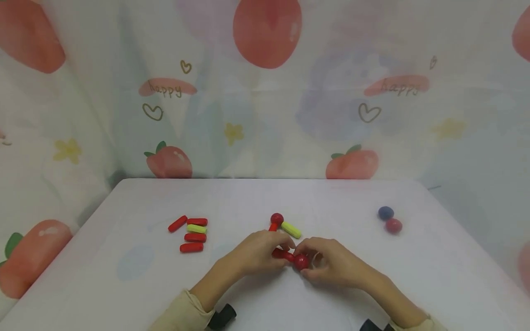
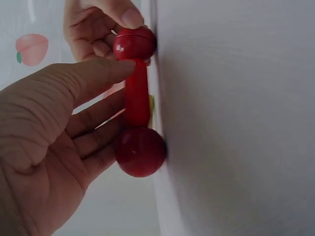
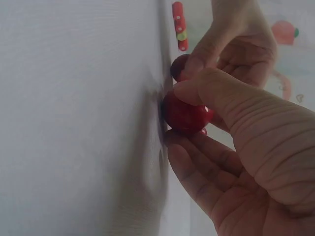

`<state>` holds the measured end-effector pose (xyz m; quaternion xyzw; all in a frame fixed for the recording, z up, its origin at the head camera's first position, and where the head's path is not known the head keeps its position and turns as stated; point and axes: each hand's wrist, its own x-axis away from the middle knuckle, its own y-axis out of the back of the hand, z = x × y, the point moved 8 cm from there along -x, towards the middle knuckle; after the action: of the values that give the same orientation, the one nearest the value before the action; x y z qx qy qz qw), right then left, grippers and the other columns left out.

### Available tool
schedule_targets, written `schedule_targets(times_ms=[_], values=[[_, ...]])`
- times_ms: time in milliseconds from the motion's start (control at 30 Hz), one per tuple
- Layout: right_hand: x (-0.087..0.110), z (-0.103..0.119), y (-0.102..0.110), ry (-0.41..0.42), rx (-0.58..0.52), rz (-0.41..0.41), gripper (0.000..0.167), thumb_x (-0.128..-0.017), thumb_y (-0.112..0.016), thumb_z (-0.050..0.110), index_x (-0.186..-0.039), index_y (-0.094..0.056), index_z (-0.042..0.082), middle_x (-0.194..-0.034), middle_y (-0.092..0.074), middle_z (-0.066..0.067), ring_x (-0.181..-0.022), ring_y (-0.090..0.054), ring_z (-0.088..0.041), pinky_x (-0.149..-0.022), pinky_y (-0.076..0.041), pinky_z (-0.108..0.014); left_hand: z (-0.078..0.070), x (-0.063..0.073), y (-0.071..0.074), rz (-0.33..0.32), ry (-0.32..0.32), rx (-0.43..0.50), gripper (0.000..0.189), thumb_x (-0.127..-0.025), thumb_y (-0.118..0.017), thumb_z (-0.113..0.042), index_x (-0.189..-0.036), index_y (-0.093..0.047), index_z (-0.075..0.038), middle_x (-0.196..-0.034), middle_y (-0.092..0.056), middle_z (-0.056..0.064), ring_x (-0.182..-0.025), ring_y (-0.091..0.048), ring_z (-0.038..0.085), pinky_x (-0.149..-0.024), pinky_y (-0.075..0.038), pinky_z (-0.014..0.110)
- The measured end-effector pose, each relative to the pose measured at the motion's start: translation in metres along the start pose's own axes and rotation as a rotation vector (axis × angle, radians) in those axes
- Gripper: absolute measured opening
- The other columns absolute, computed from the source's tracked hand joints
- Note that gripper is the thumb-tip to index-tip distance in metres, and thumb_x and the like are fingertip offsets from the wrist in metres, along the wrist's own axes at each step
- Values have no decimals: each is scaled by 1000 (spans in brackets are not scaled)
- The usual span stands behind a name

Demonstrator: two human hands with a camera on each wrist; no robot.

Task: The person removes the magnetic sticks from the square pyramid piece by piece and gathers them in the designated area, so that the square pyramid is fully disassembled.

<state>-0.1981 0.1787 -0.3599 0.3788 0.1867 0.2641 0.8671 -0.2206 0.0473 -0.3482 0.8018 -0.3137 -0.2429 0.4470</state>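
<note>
My left hand pinches a short red rod between thumb and fingers. One red ball sits at the rod's near end, hidden by the hand in the head view. At the other end is a second red ball, which my right hand holds between thumb and fingertips, as the right wrist view also shows. Just beyond the left hand, a further red ball touches another red rod, partly covered by that hand. A yellow rod lies against this far ball.
On the left of the white table lie several red rods and a yellow rod. A blue ball and a red ball lie at the right. A printed cloth hangs behind the table.
</note>
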Motion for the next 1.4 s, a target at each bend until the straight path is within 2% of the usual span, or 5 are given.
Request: schedule_targets(times_ms=[367, 633, 867, 1200, 1400], values=[[-2, -4, 2, 56, -73, -50, 34, -81, -83, 8, -107, -66, 21, -95, -67, 12, -87, -64, -6, -78, -56, -28, -1, 0, -5, -21, 2, -48, 18, -87, -83, -17, -103, -76, -16, -86, -68, -12, -76, -53, 1, -75, -48, 14], [1, -3, 5, 25, -88, -96, 36, -78, -83, 4, -103, -64, 22, -92, -66, 11, -84, -64, -8, -77, -57, -28, 0, 1, -5, -53, 23, -61, 14, -87, -82, -18, -100, -76, -16, -82, -65, -14, -74, -51, 1, -71, -46, 15], [2, 9, 20, 9, -69, -83, 35, -81, -86, 14, -104, -62, 22, -94, -66, 11, -86, -63, -10, -78, -57, -28, 14, 4, 3, -99, 134, -29, 13, -86, -83, -17, -97, -76, -15, -79, -64, -12, -74, -54, 3, -71, -49, 19], [24, -35, 96, -238, 237, -365, 41, -79, -89, 13, -109, -62, 7, -99, -69, -3, -91, -64, -21, -72, -55, -24, 17, 8, 6, -98, 130, 12, 14, -87, -82, -16, -98, -75, -14, -82, -65, -11, -76, -55, 2, -74, -51, 20], [40, -70, 117, -390, 294, -450, 42, -84, -83, 15, -115, -59, 2, -105, -69, -17, -96, -64, -35, -76, -57, -38, 17, 8, 6, -98, 115, 28, 14, -87, -82, -15, -99, -75, -12, -83, -66, -10, -77, -56, 4, -74, -51, 20]])
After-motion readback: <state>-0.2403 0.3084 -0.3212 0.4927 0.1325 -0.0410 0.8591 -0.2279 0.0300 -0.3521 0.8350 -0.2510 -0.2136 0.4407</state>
